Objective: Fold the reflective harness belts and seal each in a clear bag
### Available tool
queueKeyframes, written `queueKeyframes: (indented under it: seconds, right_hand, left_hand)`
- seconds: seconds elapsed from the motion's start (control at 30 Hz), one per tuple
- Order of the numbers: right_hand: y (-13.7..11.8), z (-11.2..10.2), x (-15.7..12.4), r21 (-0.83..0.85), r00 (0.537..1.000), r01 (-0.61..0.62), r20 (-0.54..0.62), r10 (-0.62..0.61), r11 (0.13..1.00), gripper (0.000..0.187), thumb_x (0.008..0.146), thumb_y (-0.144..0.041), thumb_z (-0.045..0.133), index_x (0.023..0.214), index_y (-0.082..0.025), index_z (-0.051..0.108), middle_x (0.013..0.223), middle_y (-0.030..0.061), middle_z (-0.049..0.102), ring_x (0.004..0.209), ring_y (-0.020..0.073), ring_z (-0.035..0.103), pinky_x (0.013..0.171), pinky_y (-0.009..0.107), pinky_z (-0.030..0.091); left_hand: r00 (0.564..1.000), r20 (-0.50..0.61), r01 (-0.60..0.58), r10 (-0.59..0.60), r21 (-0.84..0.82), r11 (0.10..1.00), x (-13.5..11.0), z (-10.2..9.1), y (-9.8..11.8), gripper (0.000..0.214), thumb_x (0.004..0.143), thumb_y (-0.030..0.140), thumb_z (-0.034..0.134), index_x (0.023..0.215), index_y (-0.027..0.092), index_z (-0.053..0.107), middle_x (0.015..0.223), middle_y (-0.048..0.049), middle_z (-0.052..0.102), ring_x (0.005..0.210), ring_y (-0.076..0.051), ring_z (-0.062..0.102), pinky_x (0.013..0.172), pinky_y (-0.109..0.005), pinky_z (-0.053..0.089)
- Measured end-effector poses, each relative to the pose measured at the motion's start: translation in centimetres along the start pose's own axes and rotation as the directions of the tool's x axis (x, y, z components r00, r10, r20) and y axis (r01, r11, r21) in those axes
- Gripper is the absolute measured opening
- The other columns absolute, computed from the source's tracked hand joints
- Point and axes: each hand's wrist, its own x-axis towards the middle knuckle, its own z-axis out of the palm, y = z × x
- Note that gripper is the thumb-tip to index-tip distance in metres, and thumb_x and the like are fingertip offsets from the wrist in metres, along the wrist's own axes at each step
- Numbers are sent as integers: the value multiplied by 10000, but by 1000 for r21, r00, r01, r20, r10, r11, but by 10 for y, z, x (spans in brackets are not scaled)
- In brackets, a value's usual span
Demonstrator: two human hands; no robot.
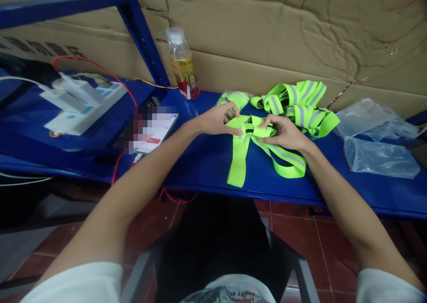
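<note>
Fluorescent yellow-green reflective straps (237, 165) lie partly bundled on the blue shelf, with a loose end hanging toward the front edge. My left hand (220, 119) has its thumb over the left side of the bundle and its fingers curled behind. On the right side, my right hand (283, 133) grips a folded part of the straps between thumb and fingers. A loop of grey-striped strap curves below my right hand. Behind lies a heap of more reflective straps (300, 100), and a bagged bundle (235, 99) sits just beyond my left hand.
A drink bottle (185, 69) stands against the cardboard. Left of my arm are a phone (158, 134) with a cable and a white power strip (96, 105) with plugs. Clear plastic bags (380, 156) lie at the right. The blue shelf's (200, 169) front edge is near my lap.
</note>
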Motion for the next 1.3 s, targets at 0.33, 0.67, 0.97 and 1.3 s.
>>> queueKeyframes:
  seconds: [0.33, 0.67, 0.97, 1.3]
  right_hand:
    - [-8, -28, -5, -49, 978, -203, -67, 199, 978, 639, 791, -668, 908, 1270, -256, 812, 1308, 131, 799, 1184, 351, 762, 1024, 558, 656]
    - [-10, -36, -11, -294, 884, -443, 10, 466, 847, 531, 581, -566, 1049, 888, -175, 861, 827, 137, 811, 745, 349, 766, 605, 487, 623]
    - [-19, -24, -14, -448, 947, -300, -32, 320, 842, 294, 729, -556, 945, 801, -278, 886, 733, 22, 804, 625, 236, 688, 587, 400, 466]
    - [-42, 11, -8, -268, 965, -76, 223, 139, 960, 612, 1060, -682, 555, 740, -224, 806, 718, 47, 762, 628, 180, 668, 664, 374, 532]
  left_hand:
    - [996, 31, -91, 86, 378, 921, 2, 10, 5, 669, 693, 676, 873, 1141, 183, 811, 1075, -100, 716, 998, -278, 658, 933, -407, 525]
    - [999, -50, 30, -6, 491, 871, 6, 11, 4, 565, 677, 669, 840, 970, 186, 816, 1025, -119, 747, 1050, -345, 692, 970, -481, 554]
    - [996, -88, 15, 22, 406, 914, 3, 11, 4, 718, 731, 583, 840, 1352, 227, 778, 1259, -112, 798, 1194, -352, 716, 1103, -499, 530]
    - [992, -108, -18, 67, 408, 913, 7, 18, 2, 724, 733, 601, 889, 1346, 229, 787, 999, -74, 717, 951, -278, 677, 896, -415, 512]
